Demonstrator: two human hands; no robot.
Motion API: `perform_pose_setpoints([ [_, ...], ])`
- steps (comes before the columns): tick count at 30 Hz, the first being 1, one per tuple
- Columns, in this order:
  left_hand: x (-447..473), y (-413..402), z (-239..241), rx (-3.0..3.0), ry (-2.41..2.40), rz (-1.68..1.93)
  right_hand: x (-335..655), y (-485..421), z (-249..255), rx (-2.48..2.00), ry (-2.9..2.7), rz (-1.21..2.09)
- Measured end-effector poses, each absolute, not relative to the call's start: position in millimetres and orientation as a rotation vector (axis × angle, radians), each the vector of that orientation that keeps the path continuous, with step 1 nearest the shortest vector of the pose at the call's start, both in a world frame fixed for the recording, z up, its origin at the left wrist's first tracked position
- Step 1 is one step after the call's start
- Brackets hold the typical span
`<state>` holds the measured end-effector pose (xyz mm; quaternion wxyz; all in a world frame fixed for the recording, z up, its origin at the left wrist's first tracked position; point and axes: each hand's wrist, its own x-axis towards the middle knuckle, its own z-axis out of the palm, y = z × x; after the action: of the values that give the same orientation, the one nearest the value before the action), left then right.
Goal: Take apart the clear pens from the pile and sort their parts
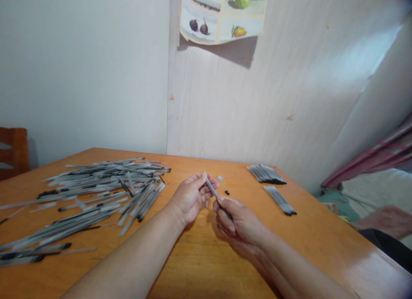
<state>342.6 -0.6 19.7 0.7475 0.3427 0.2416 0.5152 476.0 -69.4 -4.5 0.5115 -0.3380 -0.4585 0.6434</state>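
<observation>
A slim grey pen [211, 188] with a dark end slants between my two hands above the table. My left hand [193, 196] pinches its upper tip between thumb and fingers. Around the lower, dark end, the fingers of my right hand [236, 217] are wrapped, hiding part of it. Just beyond the hands lie a small black piece [227, 192] and a small clear scrap [220, 178]. To the left spreads a loose pile of similar pens [106, 183], clear-barrelled with black parts, pointing in many directions.
Two tidy rows of pens lie at the right: a larger far row [265, 173] and a smaller near row [280, 200]. The wooden table [196, 264] meets the wall at the back. A chair [13, 153] stands at the left; fabric [376, 200] lies beyond the right edge.
</observation>
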Motion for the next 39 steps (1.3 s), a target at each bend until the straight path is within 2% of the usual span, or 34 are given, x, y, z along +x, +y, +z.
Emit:
perform_pose_setpoints([
  [9, 346, 2, 14, 0.774, 0.65, 1.215, 475, -66, -1, -1.129, -1.388, 1.183],
  [19, 349, -1, 16, 0.754, 0.757, 1.289, 479, -60, -6, -1.26, -1.689, 0.719],
  [28, 334, 13, 23, 0.682, 0.86, 1.405, 476, -68, -8, -1.435, -1.773, 0.434],
  [32, 313, 26, 32, 0.58, 0.88, 1.514, 479, -72, -10, -1.434, -1.781, 0.417],
  [39, 322, 21, 22, 0.708, 0.787, 1.345, 483, -60, -17, -1.339, -1.64, 0.57],
])
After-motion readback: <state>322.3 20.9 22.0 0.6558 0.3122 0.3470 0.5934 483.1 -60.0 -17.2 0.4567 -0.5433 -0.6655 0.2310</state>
